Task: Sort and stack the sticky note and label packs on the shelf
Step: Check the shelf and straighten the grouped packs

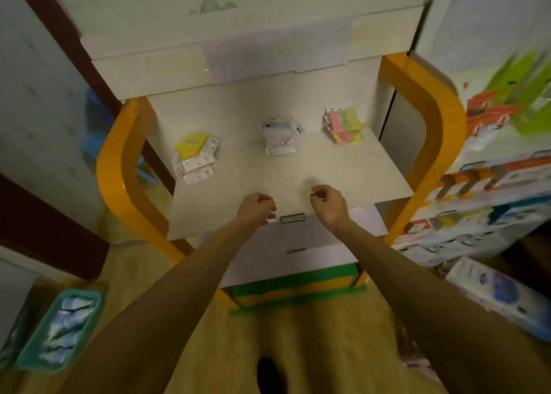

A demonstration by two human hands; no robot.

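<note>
Since three heaps of packs already lie on the shelf [343, 181], the sorting looks largely done and the squaring-up of each heap seems to be the step in hand. The left heap [195, 158], left of centre in the frame, has a yellow pack on top and white packs splayed out below it. The middle heap [280, 138], at centre, is pale blue and white and fairly tidy. The right heap [343, 126], right of centre, mixes pink and yellow-green packs, fanned at angles.

Both hands hover over the shelf's front edge, well apart from all three heaps. The left hand [258, 207] has its fingers curled in; a small pale bit shows under it, but I cannot tell whether it is held. The right hand [328, 202] is likewise curled, with nothing seen in it.

The next move probably calls for a reach back to one heap, likely the loosest, the left, to gather its packs and align their edges.

A small label [292, 219] sits on the shelf's front lip between the hands; its print is too blurred to read, as is that on the packs.
</note>
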